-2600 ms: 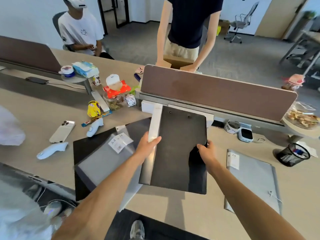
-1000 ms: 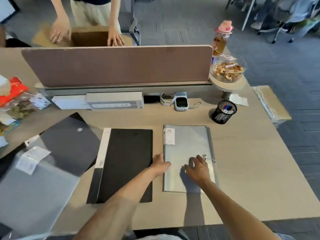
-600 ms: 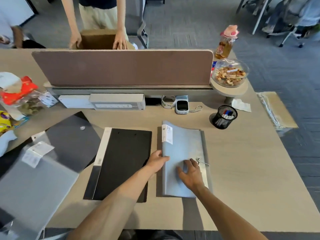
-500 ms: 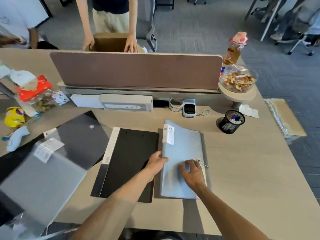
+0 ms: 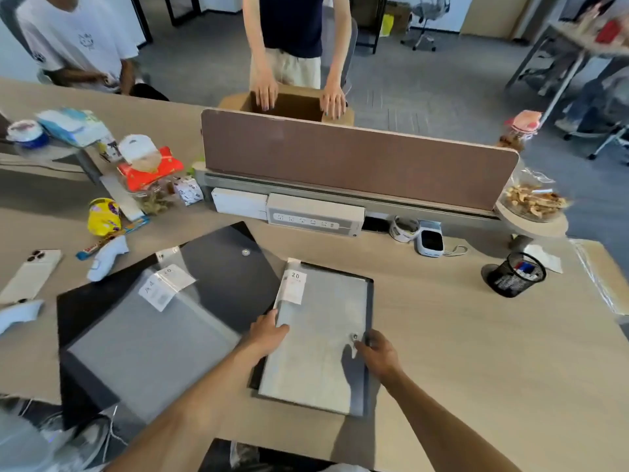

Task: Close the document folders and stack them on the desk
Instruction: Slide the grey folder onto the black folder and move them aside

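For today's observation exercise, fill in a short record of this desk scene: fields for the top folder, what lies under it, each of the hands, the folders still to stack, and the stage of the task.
top folder: grey folder, closed, labelled 20
under it: black folder, only its edges showing
left hand: left hand on the grey folder's left edge
right hand: right hand at its right edge, by the clasp
still to stack: translucent folder lying over a black envelope folder, to the left
stage: two folders stacked on the desk; others remain
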Demonstrator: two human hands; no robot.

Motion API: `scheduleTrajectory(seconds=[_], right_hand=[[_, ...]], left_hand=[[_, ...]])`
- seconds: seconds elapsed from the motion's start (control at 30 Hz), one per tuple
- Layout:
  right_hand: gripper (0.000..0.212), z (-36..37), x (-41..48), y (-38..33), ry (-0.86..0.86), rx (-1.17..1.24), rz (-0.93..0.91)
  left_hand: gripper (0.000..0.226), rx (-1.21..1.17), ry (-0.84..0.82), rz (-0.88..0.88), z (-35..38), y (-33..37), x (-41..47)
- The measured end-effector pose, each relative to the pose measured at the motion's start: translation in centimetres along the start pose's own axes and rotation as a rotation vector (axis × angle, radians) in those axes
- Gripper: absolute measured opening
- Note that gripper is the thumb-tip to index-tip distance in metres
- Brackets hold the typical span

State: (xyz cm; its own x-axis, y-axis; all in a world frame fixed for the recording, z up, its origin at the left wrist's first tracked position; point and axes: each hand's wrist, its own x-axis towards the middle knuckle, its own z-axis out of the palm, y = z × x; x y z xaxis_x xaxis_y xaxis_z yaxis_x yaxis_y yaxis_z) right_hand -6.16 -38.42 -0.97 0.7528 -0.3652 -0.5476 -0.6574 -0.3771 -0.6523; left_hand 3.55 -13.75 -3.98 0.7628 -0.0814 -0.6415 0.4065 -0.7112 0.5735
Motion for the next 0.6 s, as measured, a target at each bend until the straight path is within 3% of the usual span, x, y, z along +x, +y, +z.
scheduleTrajectory(seconds=[0.07, 0.27, 0.43, 0.5, 0.6], right_hand=[[0.037, 1.3, -0.1, -0.5, 0.009, 0.009, 0.034], [0.039, 3.4, -1.0, -1.5, 0.119, 0.106, 0.129], [0.041, 3.0, -1.9, 0.1, 0.176, 0.196, 0.201], [0.051, 1.9, -1.9, 1.8, 0.184, 0.170, 0.222], [0.081, -0.4, -0.2, 6.3, 0.180, 0.121, 0.241]], left_hand=[[0.067, 0.115, 0.004, 0.001, -0.4, -1.9, 1.7], [0.050, -0.071, -0.176, 0.103, -3.0, 0.4, -1.0], [0.061, -0.029, -0.281, 0.109, -2.0, 0.4, 1.1], [0.064, -0.009, -0.341, 0.132, -0.6, 1.2, 1.2], [0.075, -0.008, -0.392, 0.151, 1.6, 3.7, -0.1]])
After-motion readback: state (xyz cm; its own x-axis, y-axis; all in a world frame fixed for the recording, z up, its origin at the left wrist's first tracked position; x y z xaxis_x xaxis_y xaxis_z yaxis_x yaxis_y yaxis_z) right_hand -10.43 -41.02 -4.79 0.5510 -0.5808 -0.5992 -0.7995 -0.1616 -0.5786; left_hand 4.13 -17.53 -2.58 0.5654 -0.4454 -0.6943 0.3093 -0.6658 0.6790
